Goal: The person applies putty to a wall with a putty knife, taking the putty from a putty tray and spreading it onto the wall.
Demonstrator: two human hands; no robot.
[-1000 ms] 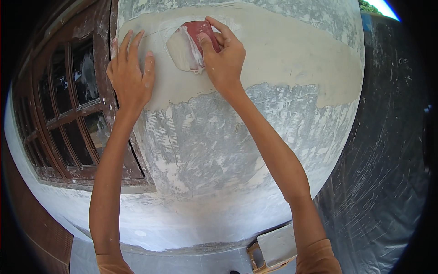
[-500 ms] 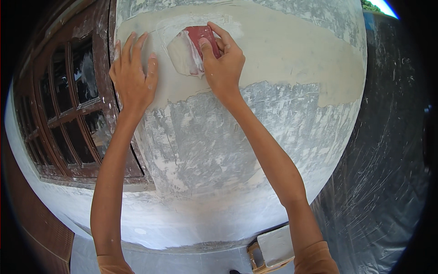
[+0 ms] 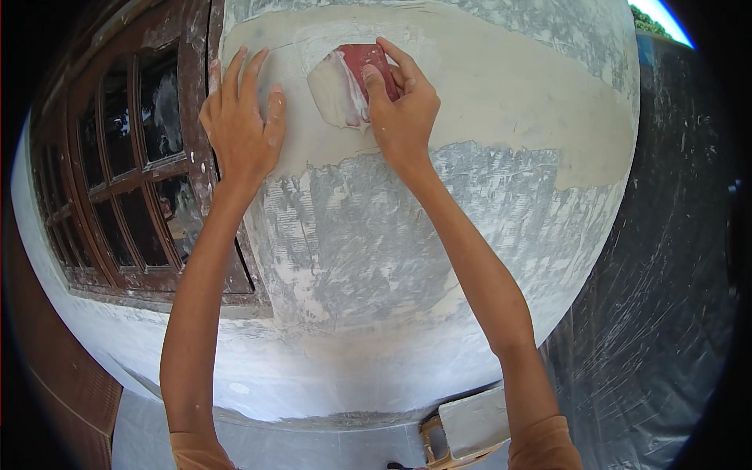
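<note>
From where I stand, parts of the work area are obscured. The palm of the left hand (image 3: 244, 129) faces away, so its full contact with the wall (image 3: 376, 243) cannot be confirmed; the back of the hand and spread fingers are visible, grasping nothing. The right hand (image 3: 409, 117) covers the right edge of the red scraper (image 3: 365, 66), and its rear fingers are partly concealed. Its grip is closed: thumb on the near face, index finger along the upper corner.

The scraper is positioned at the upper wall, right of the left hand, over the beige coated band (image 3: 501, 94). Pale paste (image 3: 332, 90) covers its left portion.

The brown window (image 3: 200, 117) is cut off at the top; toward the rim its panes compress and cannot be counted reliably. The right forearm and sleeve adjoin the grey board (image 3: 474, 423), whose right end is hidden. A dark object (image 3: 398, 466) at the lower edge is cut off and unidentifiable.

Count: two hands, one scraper, one window, one board, one yellowish support (image 3: 433, 442) beneath it, one dark sheet (image 3: 658, 235) at right, two brown sleeves (image 3: 200, 450).
</note>
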